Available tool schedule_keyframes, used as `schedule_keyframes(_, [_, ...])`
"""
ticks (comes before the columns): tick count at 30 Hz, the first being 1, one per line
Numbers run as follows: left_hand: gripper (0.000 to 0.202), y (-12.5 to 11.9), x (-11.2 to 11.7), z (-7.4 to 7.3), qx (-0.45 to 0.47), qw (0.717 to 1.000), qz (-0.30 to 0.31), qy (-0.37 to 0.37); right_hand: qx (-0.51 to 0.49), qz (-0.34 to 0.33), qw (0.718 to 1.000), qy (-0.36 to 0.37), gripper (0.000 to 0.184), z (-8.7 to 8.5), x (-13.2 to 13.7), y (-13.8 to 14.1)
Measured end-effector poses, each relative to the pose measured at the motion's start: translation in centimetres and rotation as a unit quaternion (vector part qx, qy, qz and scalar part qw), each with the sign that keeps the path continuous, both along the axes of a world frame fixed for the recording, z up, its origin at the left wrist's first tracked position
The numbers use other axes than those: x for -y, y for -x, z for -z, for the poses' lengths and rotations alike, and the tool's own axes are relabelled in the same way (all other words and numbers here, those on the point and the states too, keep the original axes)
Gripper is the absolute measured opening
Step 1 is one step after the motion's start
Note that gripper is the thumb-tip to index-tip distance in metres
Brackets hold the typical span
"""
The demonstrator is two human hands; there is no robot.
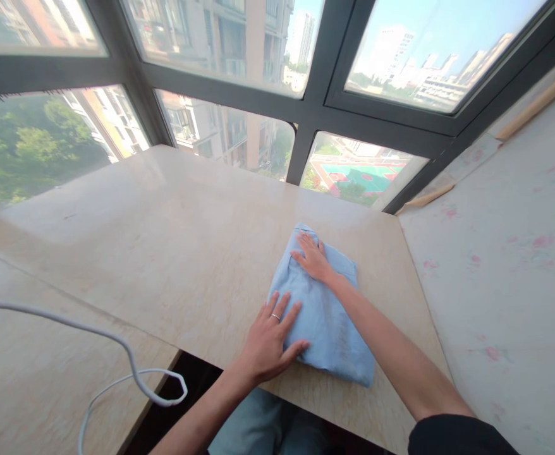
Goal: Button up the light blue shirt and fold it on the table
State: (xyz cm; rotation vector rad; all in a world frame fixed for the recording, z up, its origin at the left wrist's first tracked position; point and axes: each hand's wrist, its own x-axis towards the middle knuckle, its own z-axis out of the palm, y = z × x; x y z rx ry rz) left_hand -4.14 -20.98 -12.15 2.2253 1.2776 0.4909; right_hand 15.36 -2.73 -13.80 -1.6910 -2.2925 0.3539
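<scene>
Blue cloth (pixel 327 335) lies partly under splayed left hand (pixel 268 341) and flat right hand (pixel 313 258).

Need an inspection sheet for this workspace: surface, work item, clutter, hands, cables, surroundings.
Surface: pale marbled countertop, seam at left, dark gap at near edge
Work item: folded light-blue cloth, lying flat
Clutter: nothing seen besides the cable
Left hand: fingers spread at cloth's near-left edge, ring worn
Right hand: open on cloth's far part
Cables: white cable, looped at left, reaching over the gap
Surroundings: dark window frames ahead, floral wall at right
</scene>
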Motion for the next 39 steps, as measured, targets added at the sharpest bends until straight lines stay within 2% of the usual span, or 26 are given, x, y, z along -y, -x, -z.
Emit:
schedule_keyframes(3, [0.060, 0.6, -2.6, -0.6, 0.064, 0.996, -0.050, 0.024, -0.042, 0.025, 0.997, -0.064, 0.051, -0.3, 2.8, -0.4])
schedule_keyframes(7, [0.042, 0.0, -8.2, -0.6, 0.121, 0.978, -0.169, 0.005, -0.037, 0.073, 0.992, -0.094, 0.030, -1.4, 5.4, -0.4])
schedule_keyframes(11, [0.030, -1.9, -12.8, 0.1, 0.134, 0.965, -0.216, 0.060, 0.002, 0.097, 0.995, -0.036, 0.020, -2.5, 6.0, 0.3])
schedule_keyframes(15, [0.021, -2.9, -14.8, 0.8, 0.137, 0.954, -0.246, 0.101, 0.049, 0.106, 0.993, 0.008, 0.015, -3.1, 6.1, 1.1])
schedule_keyframes(19, [0.015, -2.5, -15.4, 1.2, 0.142, 0.945, -0.267, 0.125, 0.085, 0.110, 0.990, 0.012, 0.021, -3.2, 6.0, 1.4])
schedule_keyframes(23, [0.015, -1.9, -15.9, 1.6, 0.152, 0.935, -0.287, 0.141, 0.067, 0.116, 0.991, 0.019, 0.018, -3.3, 5.9, 1.0])
schedule_keyframes(28, [0.014, -1.6, -16.1, 1.7, 0.170, 0.924, -0.307, 0.151, 0.005, 0.094, 0.995, 0.017, 0.017, -3.2, 6.4, -0.3])
schedule_keyframes(33, [0.024, -1.6, -14.9, 1.2, 0.184, 0.922, -0.321, 0.113, -0.105, 0.023, 0.993, -0.041, 0.024, -2.4, 8.5, -2.7])
schedule_keyframes(35, [0.038, -1.9, -13.6, 1.1, 0.190, 0.932, -0.298, 0.081, -0.126, 0.036, 0.988, -0.078, 0.030, -1.7, 9.7, -4.4])
schedule_keyframes(39, [0.061, -2.9, -10.2, 1.4, 0.150, 0.973, -0.167, 0.061, -0.113, 0.126, 0.979, -0.109, 0.050, 0.7, 12.6, -7.4])
